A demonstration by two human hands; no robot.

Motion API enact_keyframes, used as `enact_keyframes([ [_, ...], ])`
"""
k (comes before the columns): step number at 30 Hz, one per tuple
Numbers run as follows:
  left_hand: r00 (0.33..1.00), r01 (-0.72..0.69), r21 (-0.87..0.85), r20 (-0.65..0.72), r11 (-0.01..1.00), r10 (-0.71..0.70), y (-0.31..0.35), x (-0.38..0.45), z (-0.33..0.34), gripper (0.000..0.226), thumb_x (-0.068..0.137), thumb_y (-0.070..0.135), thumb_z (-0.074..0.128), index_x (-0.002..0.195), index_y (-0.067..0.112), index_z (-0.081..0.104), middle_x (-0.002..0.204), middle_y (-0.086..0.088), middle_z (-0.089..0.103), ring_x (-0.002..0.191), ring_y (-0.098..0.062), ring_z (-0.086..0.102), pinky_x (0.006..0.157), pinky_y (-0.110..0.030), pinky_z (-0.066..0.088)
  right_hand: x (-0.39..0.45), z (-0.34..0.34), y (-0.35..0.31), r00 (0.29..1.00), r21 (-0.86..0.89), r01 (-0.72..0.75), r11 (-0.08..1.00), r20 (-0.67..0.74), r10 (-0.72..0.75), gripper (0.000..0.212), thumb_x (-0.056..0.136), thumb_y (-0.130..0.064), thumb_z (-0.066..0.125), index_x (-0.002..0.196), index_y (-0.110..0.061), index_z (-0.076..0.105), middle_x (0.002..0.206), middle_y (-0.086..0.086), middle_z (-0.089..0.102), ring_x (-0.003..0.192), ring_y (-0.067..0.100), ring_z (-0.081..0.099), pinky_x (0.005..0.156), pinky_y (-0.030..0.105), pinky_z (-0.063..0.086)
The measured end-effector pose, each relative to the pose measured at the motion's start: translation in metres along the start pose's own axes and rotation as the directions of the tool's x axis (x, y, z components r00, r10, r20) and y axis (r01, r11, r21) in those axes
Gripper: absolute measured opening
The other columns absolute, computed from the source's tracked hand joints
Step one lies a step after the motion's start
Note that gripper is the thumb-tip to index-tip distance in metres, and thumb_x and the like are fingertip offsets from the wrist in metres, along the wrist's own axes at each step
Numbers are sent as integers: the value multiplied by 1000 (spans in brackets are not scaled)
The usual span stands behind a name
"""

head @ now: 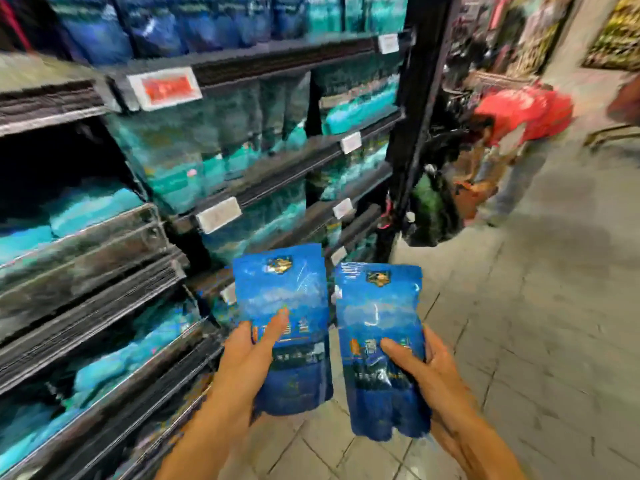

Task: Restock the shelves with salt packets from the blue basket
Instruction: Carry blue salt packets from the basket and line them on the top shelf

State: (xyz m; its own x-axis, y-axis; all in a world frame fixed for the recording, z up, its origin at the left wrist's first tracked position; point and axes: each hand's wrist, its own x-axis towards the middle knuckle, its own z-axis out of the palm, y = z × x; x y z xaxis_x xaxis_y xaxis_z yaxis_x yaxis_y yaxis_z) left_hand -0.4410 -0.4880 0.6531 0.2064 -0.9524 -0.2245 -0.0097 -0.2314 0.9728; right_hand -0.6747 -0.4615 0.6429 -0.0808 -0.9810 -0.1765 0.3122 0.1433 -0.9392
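Right of the shelves (242, 188), each hand grips one upright salt packet, left hand (247, 355) on the left packet (282, 306) nearer them, right hand (420, 367) holding the right packet (379, 327)

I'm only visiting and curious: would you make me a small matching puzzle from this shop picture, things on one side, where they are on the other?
Things:
1. left hand
2. right hand
3. red price tag
4. person in red top

Places:
A. on a shelf edge, upper left
B. down the aisle, bending
C. holding the left-side blue packet
D. holding the right-side blue packet

Pairs: 1-C, 2-D, 3-A, 4-B
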Motion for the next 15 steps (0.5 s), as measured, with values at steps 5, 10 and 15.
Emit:
enact_keyframes([
  [5,993,-59,-44,104,997,63,50,49,88,46,67,67,75,101,36,73,108,-1,77,96,-22,75,82,-47,62,67,-62,-74,994,-35,70,997,90,-67,42,67,-35,92,104,-35,72,110,8,77,99,30,75,73,34,62],
  [10,983,-182,-41,13,982,183,99,103,140,62,60,74,76,105,31,73,106,0,77,96,-23,75,79,-47,60,139,-79,-127,976,-10,164,986,146,-161,37,72,-27,81,108,-33,72,113,8,76,101,29,74,75,34,62],
  [15,957,-287,-78,-68,955,282,156,162,159,60,64,66,77,106,23,72,107,-3,77,100,-27,73,89,-53,57,224,-61,-171,940,2,253,968,235,-246,44,74,-26,81,116,-29,70,117,7,75,106,29,73,83,39,61],
])
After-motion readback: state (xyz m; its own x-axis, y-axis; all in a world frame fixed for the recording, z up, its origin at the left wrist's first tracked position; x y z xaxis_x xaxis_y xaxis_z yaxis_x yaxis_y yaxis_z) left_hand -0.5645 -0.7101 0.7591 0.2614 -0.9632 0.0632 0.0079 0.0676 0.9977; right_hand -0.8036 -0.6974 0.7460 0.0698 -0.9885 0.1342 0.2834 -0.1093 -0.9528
